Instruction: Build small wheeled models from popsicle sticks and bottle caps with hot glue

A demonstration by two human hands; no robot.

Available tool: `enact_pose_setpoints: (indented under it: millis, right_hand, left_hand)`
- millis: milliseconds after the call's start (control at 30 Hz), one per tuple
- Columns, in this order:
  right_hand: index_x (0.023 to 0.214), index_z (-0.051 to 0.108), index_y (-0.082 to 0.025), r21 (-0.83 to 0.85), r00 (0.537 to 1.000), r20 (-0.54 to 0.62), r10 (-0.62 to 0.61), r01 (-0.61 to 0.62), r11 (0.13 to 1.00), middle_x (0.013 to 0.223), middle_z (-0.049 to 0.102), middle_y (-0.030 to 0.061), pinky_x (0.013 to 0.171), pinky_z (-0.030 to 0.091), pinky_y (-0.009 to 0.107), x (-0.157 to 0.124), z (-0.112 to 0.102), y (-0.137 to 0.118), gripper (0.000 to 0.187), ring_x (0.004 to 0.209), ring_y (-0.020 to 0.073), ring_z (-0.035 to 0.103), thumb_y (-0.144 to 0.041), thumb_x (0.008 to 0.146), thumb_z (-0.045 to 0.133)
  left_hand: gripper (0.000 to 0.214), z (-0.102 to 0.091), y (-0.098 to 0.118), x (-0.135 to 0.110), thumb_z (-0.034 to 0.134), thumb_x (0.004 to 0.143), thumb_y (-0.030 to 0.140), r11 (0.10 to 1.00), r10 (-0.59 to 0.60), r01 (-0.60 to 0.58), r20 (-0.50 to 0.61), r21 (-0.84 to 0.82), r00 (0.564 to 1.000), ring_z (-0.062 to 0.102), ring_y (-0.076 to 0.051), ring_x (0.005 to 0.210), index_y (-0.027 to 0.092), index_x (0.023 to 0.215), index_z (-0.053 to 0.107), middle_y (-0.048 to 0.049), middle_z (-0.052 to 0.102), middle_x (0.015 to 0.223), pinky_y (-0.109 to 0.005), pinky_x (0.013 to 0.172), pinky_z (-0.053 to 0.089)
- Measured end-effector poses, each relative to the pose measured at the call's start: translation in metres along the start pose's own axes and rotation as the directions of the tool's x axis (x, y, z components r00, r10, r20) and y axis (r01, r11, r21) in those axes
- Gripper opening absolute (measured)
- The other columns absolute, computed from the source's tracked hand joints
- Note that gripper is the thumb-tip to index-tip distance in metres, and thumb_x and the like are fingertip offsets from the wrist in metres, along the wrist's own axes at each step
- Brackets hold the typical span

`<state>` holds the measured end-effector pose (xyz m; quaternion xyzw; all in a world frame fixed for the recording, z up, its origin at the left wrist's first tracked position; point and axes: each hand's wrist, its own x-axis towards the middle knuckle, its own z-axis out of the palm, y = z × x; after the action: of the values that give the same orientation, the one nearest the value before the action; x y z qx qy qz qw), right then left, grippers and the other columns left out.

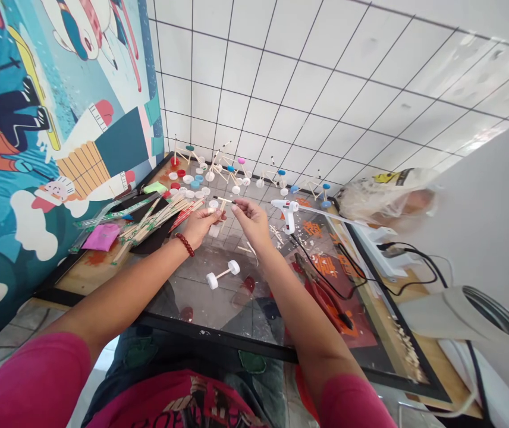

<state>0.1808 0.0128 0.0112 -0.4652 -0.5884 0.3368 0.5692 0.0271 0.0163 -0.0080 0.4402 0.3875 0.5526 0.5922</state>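
Both my hands are raised over a glass-topped table (183,297). My left hand (201,223) is closed around a white bottle cap and thin wooden sticks. My right hand (250,215) pinches the end of a thin wooden stick (224,200) that runs across to the left hand. Below my hands on the glass lies a stick with a white cap on each end (223,274). A white glue gun (286,211) stands just right of my right hand, its black cord trailing toward me.
A heap of chopsticks and wrappers (154,217) lies at the left. Loose coloured bottle caps (189,181) and several stick-and-cap models (232,169) stand by the tiled wall. A power strip (382,252), a plastic bag (388,196) and a white fan (473,312) sit at the right.
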Motion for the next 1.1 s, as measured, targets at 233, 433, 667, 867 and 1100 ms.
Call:
enact_pose_setpoints:
  millis: [233, 433, 667, 867, 1100]
  right_hand:
    - [0.095, 0.074, -0.019, -0.076, 0.993, -0.002, -0.119, 0.118, 0.99, 0.094, 0.075, 0.0069, 0.085, 0.053, 0.036, 0.0, -0.004, -0.009, 0.029, 0.086, 0.0194, 0.067, -0.041, 0.079, 0.067]
    - [0.091, 0.076, -0.019, -0.163, 0.99, 0.011, -0.14, 0.14, 0.977, 0.091, 0.076, 0.0059, 0.082, 0.052, 0.034, 0.001, -0.006, -0.012, 0.023, 0.084, 0.019, 0.067, -0.036, 0.08, 0.064]
    - [0.094, 0.075, -0.017, -0.18, 0.985, 0.017, -0.172, 0.172, 0.969, 0.086, 0.074, 0.0065, 0.082, 0.051, 0.035, 0.0, -0.007, -0.016, 0.025, 0.078, 0.0178, 0.064, -0.035, 0.079, 0.065]
    - [0.106, 0.07, -0.017, -0.029, 0.997, -0.036, -0.069, 0.068, 0.997, 0.098, 0.073, 0.0081, 0.084, 0.051, 0.034, 0.003, -0.007, -0.01, 0.04, 0.088, 0.0184, 0.066, -0.046, 0.081, 0.063]
    - [0.092, 0.072, -0.017, -0.022, 0.986, 0.102, 0.132, -0.131, 0.991, 0.083, 0.074, 0.0049, 0.077, 0.052, 0.033, -0.002, 0.005, 0.014, 0.035, 0.074, 0.0167, 0.065, -0.046, 0.074, 0.066]
  left_hand:
    - [0.039, 0.0, -0.002, -0.003, 0.083, 0.057, 0.05, 0.999, 0.026, -0.028, 0.033, 0.046, 0.999, 0.065, -0.022, 0.082, 0.016, 0.074, 0.076, -0.0078, 0.074, 0.077, -0.034, 0.079, 0.045]
    - [0.039, 0.0, -0.001, -0.003, 0.084, 0.057, 0.049, 0.998, 0.035, -0.036, 0.038, 0.042, 0.999, 0.065, -0.022, 0.083, 0.015, 0.075, 0.077, -0.0088, 0.074, 0.078, -0.033, 0.077, 0.045]
    - [0.039, -0.001, 0.0, -0.004, 0.081, 0.06, 0.051, 0.992, 0.003, -0.004, 0.011, 0.123, 1.0, 0.06, -0.018, 0.067, 0.016, 0.077, 0.078, -0.0083, 0.074, 0.079, -0.029, 0.058, 0.039]
    - [0.042, 0.0, 0.0, -0.002, 0.084, 0.056, 0.05, 1.0, -0.001, 0.001, -0.024, 0.002, 1.0, 0.063, -0.019, 0.073, 0.016, 0.079, 0.076, -0.008, 0.074, 0.082, -0.029, 0.062, 0.044]
    - [0.034, -0.003, -0.003, 0.006, 0.084, 0.058, 0.043, 0.988, 0.013, -0.022, -0.057, -0.15, 0.998, 0.062, -0.016, 0.071, 0.017, 0.078, 0.075, -0.0042, 0.072, 0.078, -0.028, 0.065, 0.046]
